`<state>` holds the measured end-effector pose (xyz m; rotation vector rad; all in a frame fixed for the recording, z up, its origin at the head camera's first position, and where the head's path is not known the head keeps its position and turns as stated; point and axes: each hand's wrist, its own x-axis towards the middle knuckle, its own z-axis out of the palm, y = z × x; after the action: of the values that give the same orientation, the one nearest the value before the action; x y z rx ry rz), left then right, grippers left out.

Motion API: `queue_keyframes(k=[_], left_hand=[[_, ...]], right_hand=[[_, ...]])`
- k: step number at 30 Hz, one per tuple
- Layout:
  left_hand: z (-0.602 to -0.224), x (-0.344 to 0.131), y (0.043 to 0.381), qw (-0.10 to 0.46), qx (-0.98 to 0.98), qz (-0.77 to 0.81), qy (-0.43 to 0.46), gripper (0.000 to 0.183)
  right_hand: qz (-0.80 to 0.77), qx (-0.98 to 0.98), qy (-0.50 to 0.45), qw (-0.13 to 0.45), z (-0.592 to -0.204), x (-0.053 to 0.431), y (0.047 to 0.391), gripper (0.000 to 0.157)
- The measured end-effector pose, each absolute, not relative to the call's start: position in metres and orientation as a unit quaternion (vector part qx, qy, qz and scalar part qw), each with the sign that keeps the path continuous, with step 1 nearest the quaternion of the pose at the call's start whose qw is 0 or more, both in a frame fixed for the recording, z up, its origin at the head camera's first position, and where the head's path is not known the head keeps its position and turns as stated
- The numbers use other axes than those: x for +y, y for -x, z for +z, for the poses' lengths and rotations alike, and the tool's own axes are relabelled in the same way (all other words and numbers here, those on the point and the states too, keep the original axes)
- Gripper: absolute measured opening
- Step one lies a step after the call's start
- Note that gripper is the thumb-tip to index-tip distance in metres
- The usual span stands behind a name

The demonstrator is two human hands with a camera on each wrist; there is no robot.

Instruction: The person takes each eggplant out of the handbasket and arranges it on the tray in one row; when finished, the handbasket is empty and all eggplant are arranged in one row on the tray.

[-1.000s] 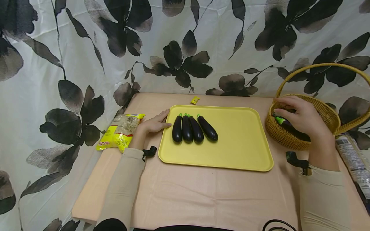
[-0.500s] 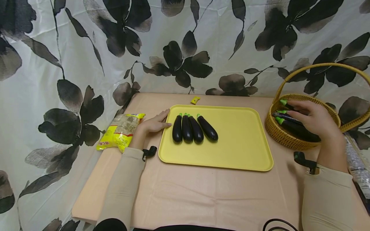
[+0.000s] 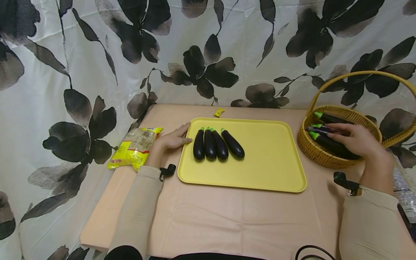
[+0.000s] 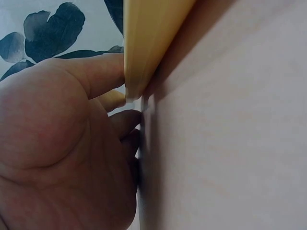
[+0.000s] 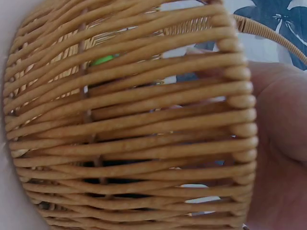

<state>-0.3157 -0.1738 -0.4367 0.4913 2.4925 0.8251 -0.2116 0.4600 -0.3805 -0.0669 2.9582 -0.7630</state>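
Observation:
In the head view, a yellow tray (image 3: 266,155) bears a row of several eggplants (image 3: 209,144) on its left half. My left hand (image 3: 172,140) lies at the tray's left edge with fingers extended; in the left wrist view the thumb touches the tray's side wall (image 4: 144,48). At the right, my right hand (image 3: 364,141) reaches into a wicker basket (image 3: 312,153). Its thumb and fingers pinch the middle eggplant (image 3: 320,128), whose far end the hand hides. Another eggplant (image 3: 333,118) lies behind it and one more eggplant (image 3: 336,147) in front.
A yellow printed bag (image 3: 133,150) lies left of the tray, by my left wrist. Behind the tray is a small yellow packet (image 3: 219,112). The basket's tall handle (image 3: 360,73) arches up, and a silvery package (image 3: 404,191) lies right of my right forearm. A flowered curtain (image 3: 208,43) hangs behind.
My right hand has drawn back a little to the right and down, from the rear eggplant to the middle one, uncovering the eggplants in the basket. The left hand and tray stay put.

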Motion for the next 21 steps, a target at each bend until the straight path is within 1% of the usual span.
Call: queue_keyframes(k=[4, 9, 15, 21], left_hand=[[-0.438, -0.175, 0.316, 0.235, 0.906, 0.301, -0.182, 0.084], [-0.438, -0.175, 0.316, 0.23, 0.907, 0.3, -0.186, 0.084], [-0.437, -0.175, 0.316, 0.23, 0.907, 0.301, -0.184, 0.084], [-0.437, -0.174, 0.317, 0.23, 0.907, 0.3, -0.187, 0.084]], right_hand=[[-0.24, 0.968, 0.024, 0.069, -0.385, 0.464, 0.211, 0.05], [-0.236, 0.968, 0.028, 0.086, -0.389, 0.469, 0.212, 0.048], [-0.235, 0.964, 0.036, 0.117, -0.393, 0.472, 0.215, 0.051], [-0.23, 0.963, 0.036, 0.133, -0.394, 0.472, 0.216, 0.048]])
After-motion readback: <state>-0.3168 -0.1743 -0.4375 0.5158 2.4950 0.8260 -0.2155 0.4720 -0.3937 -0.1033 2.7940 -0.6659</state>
